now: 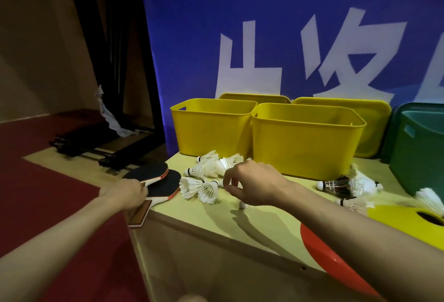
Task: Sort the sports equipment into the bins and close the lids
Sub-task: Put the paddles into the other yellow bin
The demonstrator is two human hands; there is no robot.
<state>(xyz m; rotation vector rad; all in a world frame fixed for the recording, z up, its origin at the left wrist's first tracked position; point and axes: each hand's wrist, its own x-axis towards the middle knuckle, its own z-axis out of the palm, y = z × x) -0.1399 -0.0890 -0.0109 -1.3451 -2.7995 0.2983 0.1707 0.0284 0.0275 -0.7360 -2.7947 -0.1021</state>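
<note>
Left hand (129, 193) fingers grip the paddles (156, 181) at the tabletop (216, 217) edge, left of centre; right hand (249, 184) fingers hover curled, empty, over white shuttlecocks (204, 181) before two yellow bins (302, 143).

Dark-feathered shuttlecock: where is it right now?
In the head view it lies on the table right of centre, just in front of the nearer yellow bin: the dark shuttlecock, among white ones, right of the right hand.

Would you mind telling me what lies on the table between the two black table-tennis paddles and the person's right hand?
In the head view, a cluster of white feather shuttlecocks lies between the black paddles and the right hand.
</note>
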